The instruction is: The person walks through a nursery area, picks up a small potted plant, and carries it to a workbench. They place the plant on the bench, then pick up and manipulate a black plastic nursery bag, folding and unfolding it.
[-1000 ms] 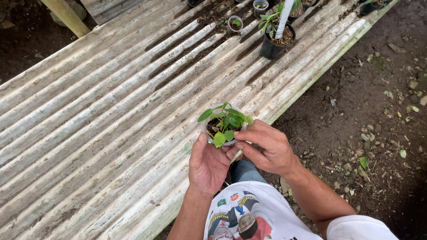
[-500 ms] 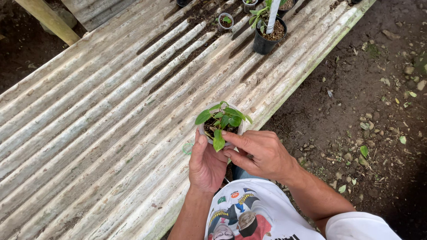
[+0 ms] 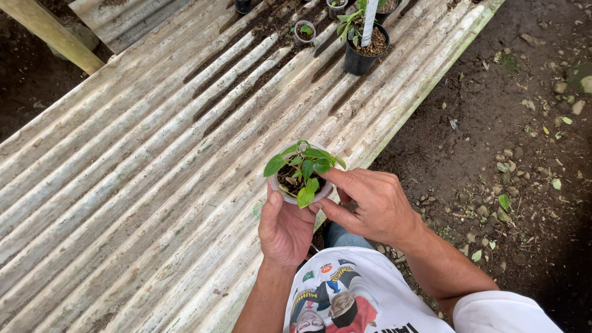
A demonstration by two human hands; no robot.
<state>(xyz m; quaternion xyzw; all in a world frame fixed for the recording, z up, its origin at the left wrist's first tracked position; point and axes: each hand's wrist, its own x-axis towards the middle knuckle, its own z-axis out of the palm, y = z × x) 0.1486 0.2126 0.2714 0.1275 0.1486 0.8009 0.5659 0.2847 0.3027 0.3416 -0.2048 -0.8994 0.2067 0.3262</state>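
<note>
Outdoor setting, seen from above: corrugated metal sheet, weathered and streaked with dark soil, laid as a work surface and running from 7 o'clock up to 1 o'clock. Wooden post slanting across the 10 o'clock corner. Small clear cup with a tiny seedling at 12 o'clock on the sheet; just beside it toward 1 o'clock, black plastic pot filled with soil, bearing a leafy plant and an upright white stake. Near frame centre, above the sheet's near edge, left hand cupped palm-up beneath a clear plastic cup, thumb lying along the cup's 9 o'clock wall, fingers curled under the base: a supporting grasp closed around the cup. Inside the cup, dark soil and a young seedling with several glossy green leaves, one leaf drooping over the rim at 6 o'clock. Right hand at 3 o'clock of the cup, thumb and forefinger closed against its rim and side wall, remaining fingers folded loosely behind; cup thus held between both hands, clear of the sheet. White printed shirt at 6 o'clock. Bare dark earth with scattered pebbles and fallen leaves from 2 o'clock to 5 o'clock.
</note>
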